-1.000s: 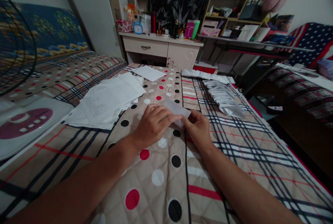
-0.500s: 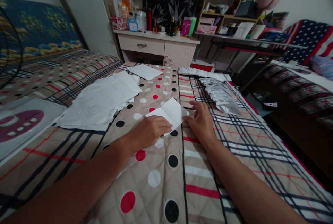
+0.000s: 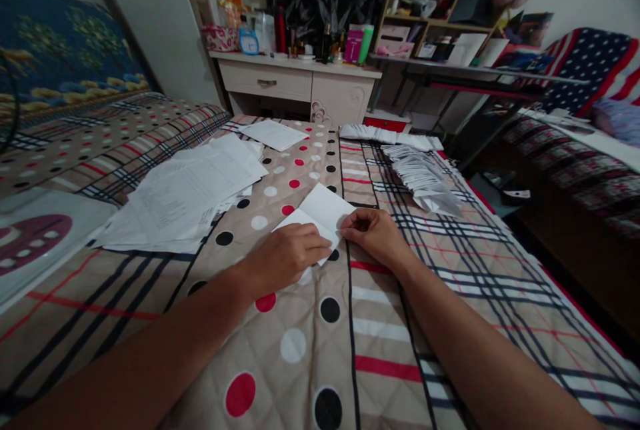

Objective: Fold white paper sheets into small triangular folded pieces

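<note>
Head view: a small white sheet [image 3: 325,205] lies on the quilted bed cover [image 3: 300,383], midway between the forearms, corner pointing away, a crease running across it. The left hand [image 3: 286,253] rests over its near-left part, fingers together and laid flat, apparently pressing; whether the thumb grips from beneath cannot be told. Likely reason: the padding underneath is soft, and a flat palm-side hold stops thin paper sliding. The right hand [image 3: 377,237] meets the sheet's right edge with thumb and forefinger pinched on it, the other fingers curled in. A fingertip pinch there seems chosen for fine control of one edge, the left hand serving as anchor. To the left, a loose stack of papers [image 3: 190,183], printed faintly, sheets fanned at odd angles; a lone sheet [image 3: 275,134] lies just beyond it. To the right, a row of folded papers [image 3: 415,177] leans over in overlapping order, with a long white bundle [image 3: 390,137] across its far end. Ordered row one side, untidy stack the other: the split probably keeps the two sorts apart, each near a hand, neither under the forearms.
</note>
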`<state>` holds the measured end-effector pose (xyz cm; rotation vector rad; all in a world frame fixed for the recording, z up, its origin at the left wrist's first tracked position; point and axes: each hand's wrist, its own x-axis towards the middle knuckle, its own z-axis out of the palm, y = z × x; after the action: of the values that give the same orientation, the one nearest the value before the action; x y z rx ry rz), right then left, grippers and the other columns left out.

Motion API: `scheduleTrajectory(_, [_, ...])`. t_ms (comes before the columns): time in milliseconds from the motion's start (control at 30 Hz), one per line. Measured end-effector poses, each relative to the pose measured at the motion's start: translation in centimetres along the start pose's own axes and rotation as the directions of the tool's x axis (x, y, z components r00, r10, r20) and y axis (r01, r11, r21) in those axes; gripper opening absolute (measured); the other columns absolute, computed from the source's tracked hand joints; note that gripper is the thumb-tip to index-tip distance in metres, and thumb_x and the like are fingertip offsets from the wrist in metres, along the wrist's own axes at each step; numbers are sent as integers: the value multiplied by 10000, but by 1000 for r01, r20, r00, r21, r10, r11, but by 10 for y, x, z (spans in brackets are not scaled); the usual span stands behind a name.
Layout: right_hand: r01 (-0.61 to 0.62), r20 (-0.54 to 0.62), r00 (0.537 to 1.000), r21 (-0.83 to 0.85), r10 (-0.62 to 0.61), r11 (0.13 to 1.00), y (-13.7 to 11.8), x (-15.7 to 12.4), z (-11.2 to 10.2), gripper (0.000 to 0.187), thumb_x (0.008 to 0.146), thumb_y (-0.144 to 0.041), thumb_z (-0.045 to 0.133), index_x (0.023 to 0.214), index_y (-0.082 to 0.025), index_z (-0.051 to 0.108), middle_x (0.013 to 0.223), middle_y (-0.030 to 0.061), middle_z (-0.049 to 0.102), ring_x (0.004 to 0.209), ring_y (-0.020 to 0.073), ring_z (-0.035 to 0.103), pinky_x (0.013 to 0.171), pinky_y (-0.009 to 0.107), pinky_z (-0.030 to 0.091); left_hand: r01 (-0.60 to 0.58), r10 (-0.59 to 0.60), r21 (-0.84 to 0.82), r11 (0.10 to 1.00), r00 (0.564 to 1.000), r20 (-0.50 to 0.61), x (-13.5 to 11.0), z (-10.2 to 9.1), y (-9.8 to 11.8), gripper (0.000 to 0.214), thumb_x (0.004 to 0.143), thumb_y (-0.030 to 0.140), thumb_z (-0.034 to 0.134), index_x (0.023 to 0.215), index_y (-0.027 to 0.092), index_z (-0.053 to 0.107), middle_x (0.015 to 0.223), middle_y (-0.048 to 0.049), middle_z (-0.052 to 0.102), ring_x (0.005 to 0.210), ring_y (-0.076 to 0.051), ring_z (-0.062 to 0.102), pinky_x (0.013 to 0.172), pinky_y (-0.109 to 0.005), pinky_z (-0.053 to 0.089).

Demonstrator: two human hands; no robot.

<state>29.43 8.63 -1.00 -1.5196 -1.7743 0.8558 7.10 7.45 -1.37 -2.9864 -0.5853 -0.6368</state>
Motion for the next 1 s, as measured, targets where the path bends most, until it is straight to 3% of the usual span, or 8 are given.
scheduleTrajectory(267, [-12,-21,1000,-202,8,979,-7,-3,0,102,700,-293,689,688,-194,670,641,-10,665,551,112,542,510,218,336,18,-19,-36,999,1000,-12,0,0,0,263,896,88,497,1098,146,656,1150,-50,689,975,-198,580,821,-344,494])
scheduleTrajectory(667, [-39,3,999,-230,41,972,-11,-4,0,87,699,-285,676,686,-199,665,633,-13,655,553,118,545,504,222,329,187,-212,-197,962,971,-113,-3,1,-8,142,838,108,609,901,180,714,884,-33,681,841,-161,597,740,-280,461])
scheduleTrajectory(800, [-32,14,999,-220,36,975,-9,-3,0,76,699,-273,673,690,-199,662,649,-8,661,571,122,557,520,221,347,309,-349,-295,904,932,-93,-3,4,-11,127,877,233,614,825,180,718,802,-26,644,753,-133,584,690,-255,434])
scheduleTrajectory(1000, [-41,19,999,-223,46,974,-9,-2,1,81,699,-277,672,682,-199,663,650,-5,661,570,124,554,524,224,351,567,-585,-235,790,811,-10,0,3,-14,280,847,304,631,610,156,603,635,10,550,579,-104,466,575,-254,336])
